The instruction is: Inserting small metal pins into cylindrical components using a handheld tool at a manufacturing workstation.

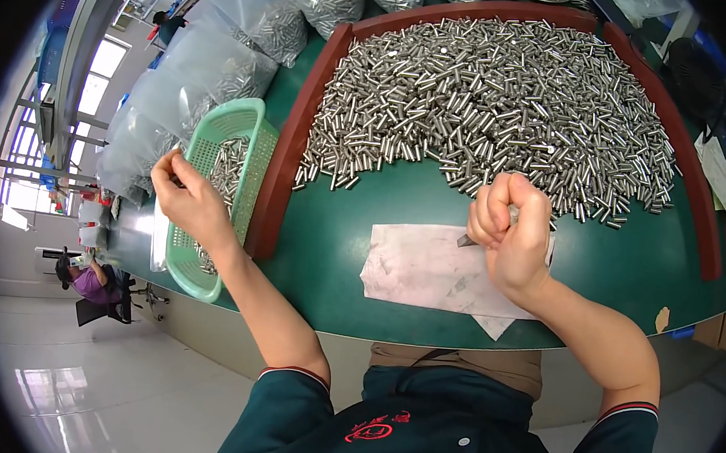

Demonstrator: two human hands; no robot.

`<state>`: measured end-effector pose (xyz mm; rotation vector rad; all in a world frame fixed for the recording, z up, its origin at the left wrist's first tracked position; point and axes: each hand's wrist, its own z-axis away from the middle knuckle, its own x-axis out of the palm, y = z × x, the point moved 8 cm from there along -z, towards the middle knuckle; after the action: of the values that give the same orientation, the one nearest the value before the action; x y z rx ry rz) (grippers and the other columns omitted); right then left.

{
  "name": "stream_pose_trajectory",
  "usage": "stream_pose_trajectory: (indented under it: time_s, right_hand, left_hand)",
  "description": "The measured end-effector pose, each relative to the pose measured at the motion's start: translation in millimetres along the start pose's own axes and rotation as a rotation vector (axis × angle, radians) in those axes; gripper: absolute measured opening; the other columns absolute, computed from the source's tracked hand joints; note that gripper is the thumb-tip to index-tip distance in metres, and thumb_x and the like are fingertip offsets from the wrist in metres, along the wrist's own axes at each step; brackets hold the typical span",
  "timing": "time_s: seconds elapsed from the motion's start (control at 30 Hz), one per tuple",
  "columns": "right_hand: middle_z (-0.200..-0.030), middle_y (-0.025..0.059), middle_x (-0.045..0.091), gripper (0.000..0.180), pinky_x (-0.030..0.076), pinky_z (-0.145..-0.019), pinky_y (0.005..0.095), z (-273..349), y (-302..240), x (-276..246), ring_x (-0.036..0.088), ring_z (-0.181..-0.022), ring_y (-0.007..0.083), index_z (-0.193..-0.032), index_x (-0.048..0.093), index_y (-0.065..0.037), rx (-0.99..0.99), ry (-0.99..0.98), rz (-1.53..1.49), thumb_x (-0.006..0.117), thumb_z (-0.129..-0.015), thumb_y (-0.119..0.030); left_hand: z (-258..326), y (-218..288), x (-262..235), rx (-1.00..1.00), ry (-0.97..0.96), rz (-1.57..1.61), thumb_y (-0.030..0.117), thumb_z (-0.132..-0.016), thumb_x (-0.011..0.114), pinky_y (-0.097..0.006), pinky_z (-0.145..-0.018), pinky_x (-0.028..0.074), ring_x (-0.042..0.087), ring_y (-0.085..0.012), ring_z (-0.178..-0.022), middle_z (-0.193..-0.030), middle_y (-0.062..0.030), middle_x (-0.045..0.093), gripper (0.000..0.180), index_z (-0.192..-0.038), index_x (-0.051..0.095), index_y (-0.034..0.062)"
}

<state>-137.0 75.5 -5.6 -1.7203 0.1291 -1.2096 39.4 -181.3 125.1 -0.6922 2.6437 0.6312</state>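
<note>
My left hand (190, 199) hovers over the left rim of a light green plastic basket (256, 147), which holds small metal pins (229, 167). Its thumb and fingers curl together in a pinch; anything between the tips is too small to make out. Above a stained white cloth (419, 264) my right hand (510, 228) is closed in a fist. A dark, flat-tipped tool (465, 241) pokes out of its left side, with the rest hidden by the fingers. Beyond that hand spreads a large heap of short, shiny metal pins (490, 92) on the green tabletop (328, 241).
A dark red wooden border (288, 154) fences the heap on the left, back and right. Clear plastic bags of pins (276, 31) line the table's far left side. A black fan-like object (695, 77) stands at right. Another person (94, 279) sits far left.
</note>
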Motion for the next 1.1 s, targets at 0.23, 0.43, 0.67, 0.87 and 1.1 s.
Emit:
stream_pose_trajectory:
  time_s: [0.23, 0.43, 0.67, 0.87, 1.1]
  right_hand:
    - [-0.045, -0.0008, 0.026, 0.033, 0.019, -0.039, 0.0228, -2, 2, -2, 0.021, -0.04, 0.007, -0.052, 0.028, -0.008, 0.025, 0.017, -0.018, 0.03, -0.083, -0.019]
    - [-0.044, -0.0009, 0.026, 0.033, 0.019, -0.039, 0.0228, -1, 1, -4, 0.021, -0.04, 0.0072, -0.052, 0.029, -0.007, 0.018, 0.025, -0.017, 0.03, -0.083, -0.018]
    - [-0.044, -0.0009, 0.026, 0.034, 0.019, -0.038, 0.023, -3, 2, -5, 0.021, -0.04, 0.007, -0.052, 0.029, -0.007, 0.026, 0.037, -0.047, 0.03, -0.084, -0.019]
    - [-0.044, -0.0008, 0.027, 0.035, 0.019, -0.038, 0.0227, -3, 2, -5, 0.021, -0.04, 0.0072, -0.053, 0.029, -0.007, 0.045, 0.047, -0.055, 0.031, -0.085, -0.021]
    - [-0.045, -0.0006, 0.027, 0.035, 0.02, -0.038, 0.0227, -3, 2, -6, 0.021, -0.04, 0.0072, -0.053, 0.029, -0.008, 0.044, 0.051, -0.049, 0.032, -0.084, -0.021]
  left_hand:
    - [28, 56, 45, 0.291, -0.288, 0.028, 0.009, -0.071, 0.062, -0.035, -0.079, 0.038, 0.048, -0.0293, -0.093, -0.097, -0.0113, 0.055, 0.023, -0.093, 0.059, 0.0065]
    - [100, 138, 95, 0.611, -0.685, 0.319, -0.004, -0.064, 0.058, -0.033, -0.069, 0.038, 0.048, -0.0238, -0.079, -0.082, -0.006, 0.052, 0.023, -0.084, 0.061, 0.0064]
    - [124, 144, 105, 0.636, -0.828, 0.403, 0.0, -0.067, 0.059, -0.033, -0.066, 0.037, 0.049, -0.0228, -0.075, -0.078, -0.0055, 0.051, 0.011, -0.077, 0.058, 0.0042]
    - [130, 149, 98, 0.529, -0.908, 0.497, 0.003, -0.069, 0.061, -0.032, -0.068, 0.037, 0.05, -0.0239, -0.072, -0.073, -0.0068, 0.052, 0.008, -0.075, 0.056, 0.0022]
    - [134, 137, 106, 0.075, -1.099, 0.786, 0.005, -0.075, 0.059, -0.024, -0.058, 0.041, 0.051, -0.0139, -0.065, -0.073, -0.0049, 0.055, 0.008, -0.08, 0.057, -0.0001]
